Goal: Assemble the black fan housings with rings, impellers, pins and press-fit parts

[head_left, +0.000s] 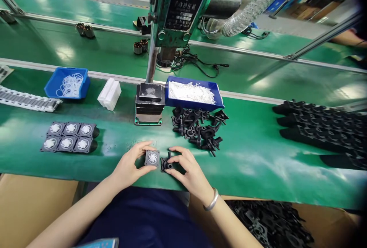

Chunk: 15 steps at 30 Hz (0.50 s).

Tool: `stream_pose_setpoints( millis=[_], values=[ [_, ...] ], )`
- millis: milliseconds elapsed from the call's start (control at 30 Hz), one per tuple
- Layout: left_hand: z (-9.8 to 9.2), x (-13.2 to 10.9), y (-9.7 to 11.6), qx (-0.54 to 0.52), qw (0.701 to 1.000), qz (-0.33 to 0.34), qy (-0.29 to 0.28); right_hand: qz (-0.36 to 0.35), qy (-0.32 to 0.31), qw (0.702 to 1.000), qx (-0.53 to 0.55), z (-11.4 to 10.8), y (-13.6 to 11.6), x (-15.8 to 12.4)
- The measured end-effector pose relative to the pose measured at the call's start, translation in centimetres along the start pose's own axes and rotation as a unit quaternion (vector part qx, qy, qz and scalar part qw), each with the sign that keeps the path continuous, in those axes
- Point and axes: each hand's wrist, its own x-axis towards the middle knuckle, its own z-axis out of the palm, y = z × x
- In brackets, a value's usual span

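My left hand (134, 164) grips a square black pump housing with a white impeller (152, 158) by its edges, the impeller facing up. Just to its right, my right hand (186, 167) holds a black pump cover with pipe stubs (167, 163) between thumb and fingers. The two parts are close together, with a narrow gap between them, low over the front of the green bench. Beyond my right hand lies a loose pile of similar black covers (197, 129). At the left, several housings with white impellers (66, 143) lie in two rows.
A green manual press (183, 11) stands ahead, above its black base block (149, 102). Behind the covers is a blue tray of white strips (195, 93). Leftward are a blue bin of white rings (69, 83) and white blocks (109, 94). Stacked black parts (321, 129) line the right side.
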Motion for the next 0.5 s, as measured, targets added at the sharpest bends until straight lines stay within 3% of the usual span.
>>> stream_pose_setpoints(
  millis=[100, 267, 500],
  values=[
    [0.1, 0.0, 0.1, 0.007, 1.000, 0.004, 0.005, -0.017, -0.002, 1.000, 0.008, -0.4, -0.1, 1.2],
    [0.1, 0.1, 0.3, 0.032, 0.999, 0.001, 0.006, -0.039, 0.067, 0.996, 0.052, -2.5, -1.7, 3.7],
    [-0.1, 0.1, 0.1, 0.033, 0.999, 0.030, 0.008, -0.137, 0.017, 0.987, 0.078, -1.8, -5.4, 5.9]
  ],
)
